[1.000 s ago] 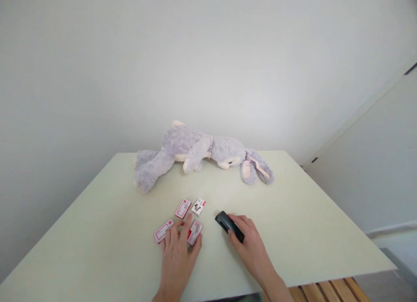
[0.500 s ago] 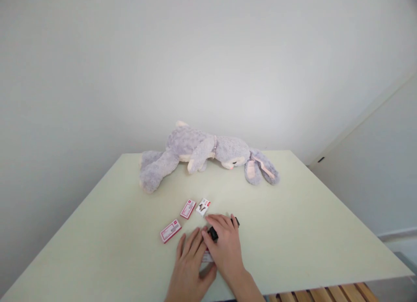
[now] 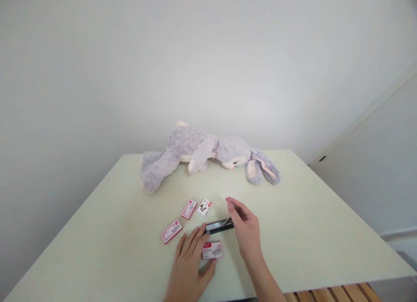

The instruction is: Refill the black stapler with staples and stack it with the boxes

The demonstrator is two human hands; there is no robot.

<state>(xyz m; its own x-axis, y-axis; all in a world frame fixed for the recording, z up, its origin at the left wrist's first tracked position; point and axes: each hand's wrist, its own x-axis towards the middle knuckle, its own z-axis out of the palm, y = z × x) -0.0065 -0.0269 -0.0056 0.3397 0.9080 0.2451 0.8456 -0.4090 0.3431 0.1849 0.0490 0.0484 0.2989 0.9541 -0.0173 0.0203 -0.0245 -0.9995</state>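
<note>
A black stapler (image 3: 215, 226) lies on the table with its metal channel uncovered. My left hand (image 3: 190, 260) rests flat with fingers spread, fingertips against the stapler's left end. A white and red staple box (image 3: 212, 250) sits between its fingers and thumb, its left edge partly covered. At the stapler's right end, my right hand (image 3: 244, 224) is closed in a pinch. A thin silvery strip (image 3: 227, 221) slants from those fingers toward the channel; whether it is staples or a stapler part, I cannot tell.
Two pink-edged boxes (image 3: 172, 231) and a small white box with a dark clip picture (image 3: 204, 207) lie left of and beyond the stapler. A lavender plush rabbit (image 3: 192, 143) stretches along the table's back edge. Wooden slats (image 3: 325, 294) show below the front edge.
My right hand has lifted off the stapler and shifted right, now pinching at its right end. The stapler's channel and the staple box have come into sight. My left hand has barely moved.
</note>
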